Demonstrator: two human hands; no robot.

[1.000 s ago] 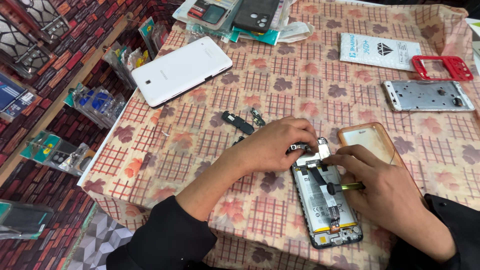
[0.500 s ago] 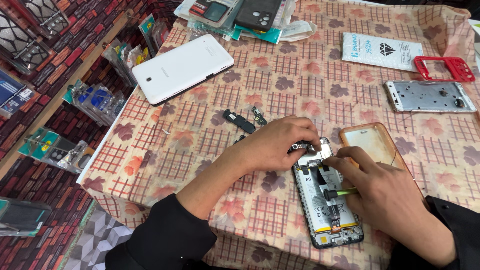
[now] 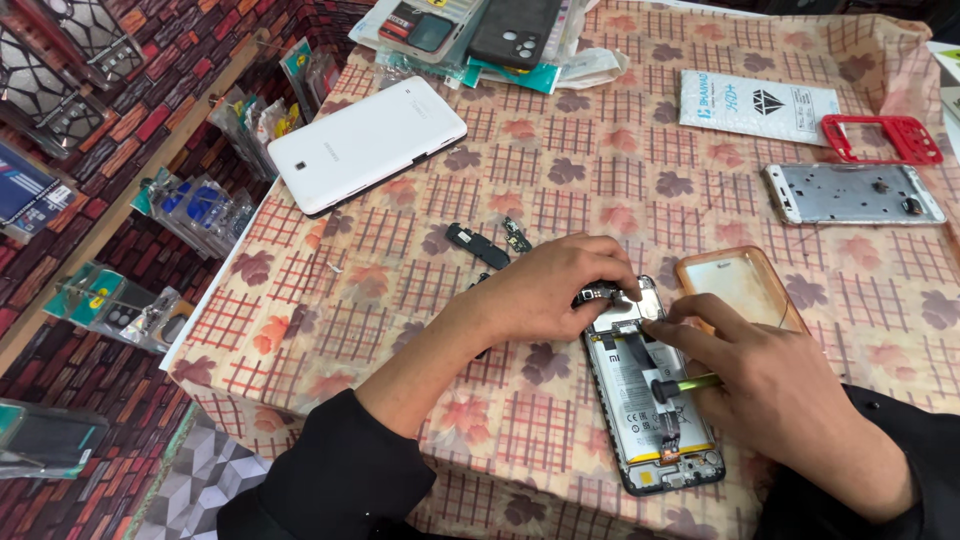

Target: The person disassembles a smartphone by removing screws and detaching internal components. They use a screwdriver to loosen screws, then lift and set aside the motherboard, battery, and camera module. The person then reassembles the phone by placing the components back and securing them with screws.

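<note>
An opened smartphone point(image 3: 650, 400) lies back-off on the patterned tablecloth, its battery and circuit parts showing. My left hand point(image 3: 545, 290) rests on the phone's top end, fingers pressing a small metal part by the camera area. My right hand point(image 3: 775, 395) lies over the phone's right side and grips a small screwdriver point(image 3: 685, 383) with a yellow-green shaft and black tip, laid across the battery. Its forefinger points at the phone's top edge.
An orange-rimmed phone case point(image 3: 740, 290) lies just right of the phone. Small black parts point(image 3: 478, 245) sit above my left hand. A white tablet point(image 3: 365, 145), a bare metal phone frame point(image 3: 850, 193), a red frame point(image 3: 885, 138) and packaged cases point(image 3: 480, 30) lie farther back. The table edge drops off at left.
Both hands stay on the phone. My right hand has shifted slightly, its forefinger now reaching to the phone's top edge near my left fingers.
</note>
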